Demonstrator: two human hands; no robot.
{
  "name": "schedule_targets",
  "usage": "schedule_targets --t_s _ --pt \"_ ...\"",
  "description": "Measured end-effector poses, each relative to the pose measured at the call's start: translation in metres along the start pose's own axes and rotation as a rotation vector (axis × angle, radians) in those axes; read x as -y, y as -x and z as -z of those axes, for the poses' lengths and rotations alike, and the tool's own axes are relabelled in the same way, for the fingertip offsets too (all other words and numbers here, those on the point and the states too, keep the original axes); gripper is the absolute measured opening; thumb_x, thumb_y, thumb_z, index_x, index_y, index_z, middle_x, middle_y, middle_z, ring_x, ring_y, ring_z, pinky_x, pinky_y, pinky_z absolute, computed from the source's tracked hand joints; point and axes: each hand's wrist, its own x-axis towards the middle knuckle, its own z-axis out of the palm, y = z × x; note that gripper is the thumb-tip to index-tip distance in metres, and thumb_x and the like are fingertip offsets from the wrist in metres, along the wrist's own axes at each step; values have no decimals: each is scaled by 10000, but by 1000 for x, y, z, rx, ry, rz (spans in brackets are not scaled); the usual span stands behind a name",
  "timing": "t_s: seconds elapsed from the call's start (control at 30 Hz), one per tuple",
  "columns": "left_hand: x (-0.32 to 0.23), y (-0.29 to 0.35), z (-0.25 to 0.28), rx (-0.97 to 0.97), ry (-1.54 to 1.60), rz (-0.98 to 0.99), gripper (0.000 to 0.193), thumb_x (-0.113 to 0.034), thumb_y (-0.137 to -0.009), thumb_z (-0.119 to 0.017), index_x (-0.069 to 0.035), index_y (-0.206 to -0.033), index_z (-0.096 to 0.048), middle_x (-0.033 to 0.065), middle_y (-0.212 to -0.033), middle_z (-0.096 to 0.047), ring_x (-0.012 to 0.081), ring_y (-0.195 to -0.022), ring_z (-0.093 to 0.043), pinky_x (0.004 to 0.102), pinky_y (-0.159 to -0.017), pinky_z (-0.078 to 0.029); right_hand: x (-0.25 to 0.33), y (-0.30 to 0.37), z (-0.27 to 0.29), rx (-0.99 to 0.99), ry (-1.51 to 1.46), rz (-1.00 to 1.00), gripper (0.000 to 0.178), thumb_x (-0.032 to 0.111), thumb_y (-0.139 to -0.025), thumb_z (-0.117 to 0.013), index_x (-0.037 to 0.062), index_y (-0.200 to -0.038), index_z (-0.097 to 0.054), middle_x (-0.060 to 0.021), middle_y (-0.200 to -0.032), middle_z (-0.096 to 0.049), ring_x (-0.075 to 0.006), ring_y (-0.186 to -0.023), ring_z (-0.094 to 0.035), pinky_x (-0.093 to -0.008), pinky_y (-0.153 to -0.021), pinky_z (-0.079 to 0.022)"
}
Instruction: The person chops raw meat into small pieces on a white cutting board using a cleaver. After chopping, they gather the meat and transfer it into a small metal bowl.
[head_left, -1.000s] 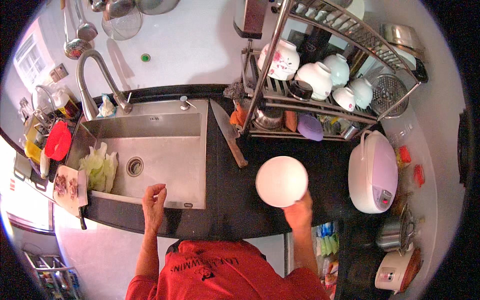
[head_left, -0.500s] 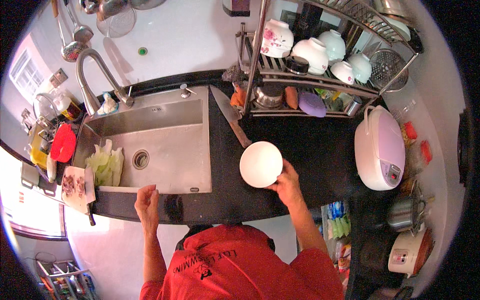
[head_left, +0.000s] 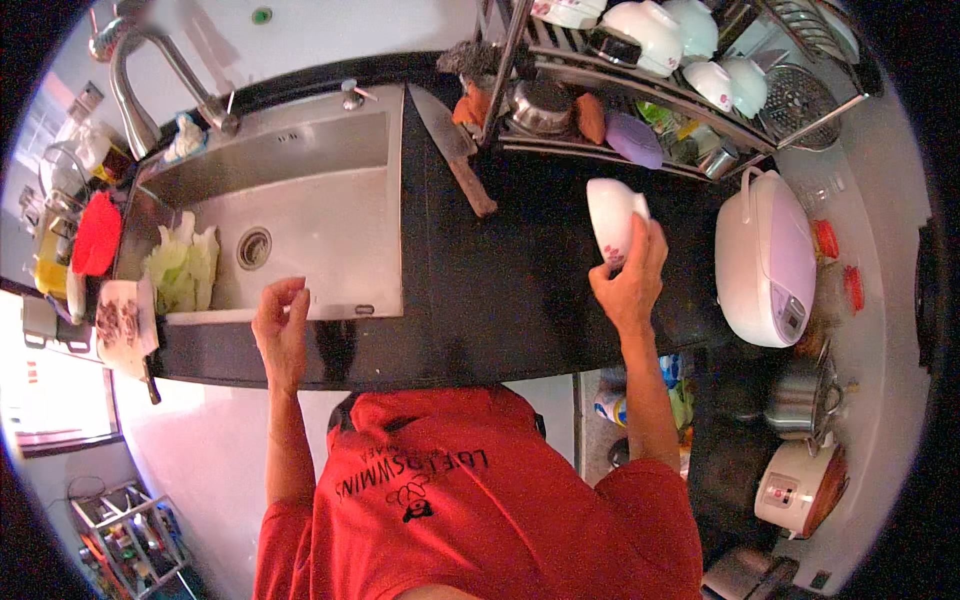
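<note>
My right hand (head_left: 632, 280) grips a white bowl (head_left: 608, 215) with a small pink floral print, holding it by its base. The bowl is tipped on its side over the black countertop (head_left: 540, 300), its mouth turned toward the left. Close to the front rim of the steel sink (head_left: 330, 240), my left hand (head_left: 280, 335) hovers with loosely bent fingers and nothing in it. Pale green leaves (head_left: 185, 268) lie in the sink's left part, beside the drain. A knife (head_left: 455, 155) with a wooden handle rests on the counter between sink and rack.
A metal dish rack (head_left: 640, 165) holds several bowls (head_left: 645, 35) at the back right. The white and lilac rice cooker (head_left: 765, 260) stands at the right. Left of the sink, a cutting board (head_left: 125, 320) carries chopped pieces. A curved faucet (head_left: 125, 90) rises behind the sink.
My right hand has carried the bowl rightward and tilted it from mouth-up onto its side. My left hand remains near the sink's front edge. The whole view has shifted.
</note>
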Motion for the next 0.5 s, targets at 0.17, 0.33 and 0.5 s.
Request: schedule_targets --t_s 0.17,0.33,0.5 --pt "0 -3 -11 -3 47 10 172 -98 -883 -616 -44 -1046 -624 7 -879 -606 84 -793 -541 231 -702 -450 -12 -9 -15 33 98 109 762 15 -594 -620 63 -1319 -389 -213 -1276 -406 -421 -1175 -428 -482 -849 -519" --pt "1 -3 -8 -20 -3 54 163 -58 -871 -613 -45 -1033 -625 9 -936 -597 89 -831 -537 237 -704 -457 -6 -9 -23 64 68 132 733 2 -593 -610 39 -1298 -409 -218 -1264 -410 -433 -1164 -434 -486 -898 -484" --pt "6 -6 -6 -10 16 66 158 -45 -864 -610 -53 -1021 -628 5 -944 -589 88 -835 -531 237 -694 -458 0 -29 -31 -11 42 292 708 3 -597 -620 6 -1279 -430 -258 -1256 -415 -462 -1160 -437 -510 -964 -424"
